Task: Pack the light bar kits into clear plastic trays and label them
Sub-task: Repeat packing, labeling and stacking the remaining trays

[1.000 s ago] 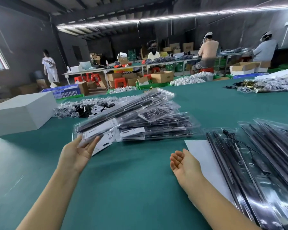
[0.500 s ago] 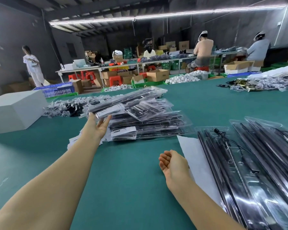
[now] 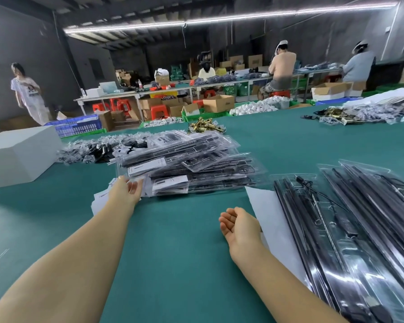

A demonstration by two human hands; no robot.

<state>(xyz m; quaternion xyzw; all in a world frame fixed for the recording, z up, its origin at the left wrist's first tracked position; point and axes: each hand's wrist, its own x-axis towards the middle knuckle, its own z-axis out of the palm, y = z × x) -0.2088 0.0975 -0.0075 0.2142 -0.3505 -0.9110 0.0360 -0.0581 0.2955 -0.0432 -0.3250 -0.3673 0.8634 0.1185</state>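
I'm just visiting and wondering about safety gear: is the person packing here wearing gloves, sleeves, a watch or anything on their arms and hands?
Nothing shows. The left hand and right hand are bare, with no gloves, and no rings are visible. Both forearms are uncovered as far as the picture's lower edge: no sleeves, no watch, no wristband. Any sleeve would lie higher up, out of view.

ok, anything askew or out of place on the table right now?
Yes: the stack of packed trays by the left hand is untidy, its top trays fanned at angles. Loose white labels lie half under its near-left corner.
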